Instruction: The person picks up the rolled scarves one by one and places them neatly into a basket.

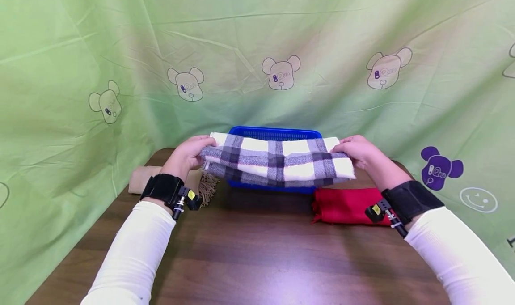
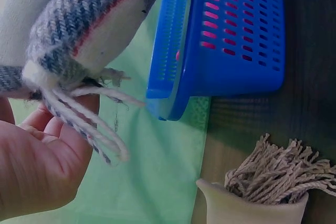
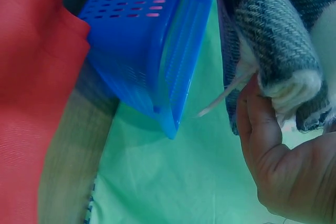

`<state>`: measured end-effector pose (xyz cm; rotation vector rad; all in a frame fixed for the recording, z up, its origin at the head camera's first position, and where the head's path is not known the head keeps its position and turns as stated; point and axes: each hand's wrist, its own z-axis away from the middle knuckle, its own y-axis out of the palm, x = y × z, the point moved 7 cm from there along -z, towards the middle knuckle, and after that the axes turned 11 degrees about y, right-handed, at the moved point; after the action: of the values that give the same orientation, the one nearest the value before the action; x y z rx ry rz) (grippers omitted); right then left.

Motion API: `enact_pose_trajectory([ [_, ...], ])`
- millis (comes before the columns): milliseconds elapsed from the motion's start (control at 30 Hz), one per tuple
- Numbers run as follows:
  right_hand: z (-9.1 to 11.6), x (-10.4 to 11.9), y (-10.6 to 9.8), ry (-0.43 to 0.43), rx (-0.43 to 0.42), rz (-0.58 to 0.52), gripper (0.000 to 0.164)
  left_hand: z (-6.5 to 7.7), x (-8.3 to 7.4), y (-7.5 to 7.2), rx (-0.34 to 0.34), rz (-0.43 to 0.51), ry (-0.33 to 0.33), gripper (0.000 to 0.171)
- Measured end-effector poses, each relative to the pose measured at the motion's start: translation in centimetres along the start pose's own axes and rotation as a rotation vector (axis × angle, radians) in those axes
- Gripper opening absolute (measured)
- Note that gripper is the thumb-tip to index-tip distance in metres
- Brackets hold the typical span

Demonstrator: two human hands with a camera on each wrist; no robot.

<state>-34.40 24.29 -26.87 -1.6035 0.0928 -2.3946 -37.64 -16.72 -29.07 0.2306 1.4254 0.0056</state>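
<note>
Aloft, plaid cloth [image 1: 277, 162], hands [image 1: 192, 150] [image 1: 359, 150] gripping both ends

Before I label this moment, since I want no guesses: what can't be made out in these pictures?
Head: much of the inside of the blue basket, hidden by the plaid cloth.
Left wrist: what the pink thing is, hidden largely by the basket's wall.
Head: part of the beige cloth, behind the black left wristband.
Right wrist: the full red cloth, cut by the left edge.
</note>
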Motion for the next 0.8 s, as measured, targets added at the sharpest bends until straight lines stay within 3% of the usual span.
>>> enact_pose_trajectory([
  [167,-0.5,0.6,-0.1,-0.016,-0.003,-0.025,0.025,-0.5,-0.4,-0.1,-0.031,-0.034,0.026,0.02],
  [500,-1.7,0.6,-0.6,0.047,-0.055,-0.059,0.028,-2.2,-0.4,0.6,-0.073,-0.079,0.028,0.019],
  [800,-2.9,1.0,-1.2,0.046,-0.114,-0.095,0.01,-3.2,-0.4,0.5,-0.096,-0.115,0.02,0.018],
])
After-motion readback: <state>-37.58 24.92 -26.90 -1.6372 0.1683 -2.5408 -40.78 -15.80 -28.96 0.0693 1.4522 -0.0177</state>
